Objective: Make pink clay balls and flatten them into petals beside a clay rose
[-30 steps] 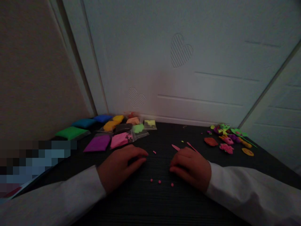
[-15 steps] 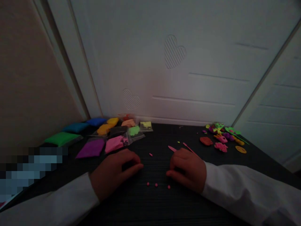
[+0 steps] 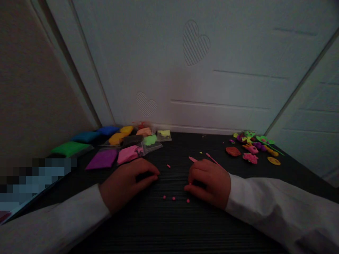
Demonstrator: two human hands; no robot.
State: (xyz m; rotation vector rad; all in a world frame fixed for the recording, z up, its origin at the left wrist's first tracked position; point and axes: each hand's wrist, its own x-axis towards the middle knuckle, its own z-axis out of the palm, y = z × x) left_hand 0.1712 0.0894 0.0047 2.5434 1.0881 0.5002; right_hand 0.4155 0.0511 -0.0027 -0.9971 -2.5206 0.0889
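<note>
My left hand (image 3: 129, 183) rests over the dark table, thumb and forefinger brought together at the tips. Whether anything is between them is too dark to tell. Across a small gap, my right hand (image 3: 209, 183) has its fingers curled and the thumb near them; a faint pink spot shows at the fingertips, too small to name. In front of the hands lie three tiny pink balls (image 3: 173, 198) in a loose row. A short pink clay piece (image 3: 168, 166) sits just beyond the gap. Partly behind my right hand are a flat pink tool (image 3: 193, 159) and a thin pink stick (image 3: 214, 161).
Bags of coloured clay stand at the back left, among them purple (image 3: 102, 159), pink (image 3: 129, 153) and green (image 3: 70, 149). Back right holds shaped clay pieces, including a red one (image 3: 233, 151) and a pink flower (image 3: 250, 158). A white panel (image 3: 159, 70) rises behind.
The camera view has shifted, so the scene sits further left. Both hands keep nearly the same places by the balls; my right thumb looks slightly further from its fingers.
</note>
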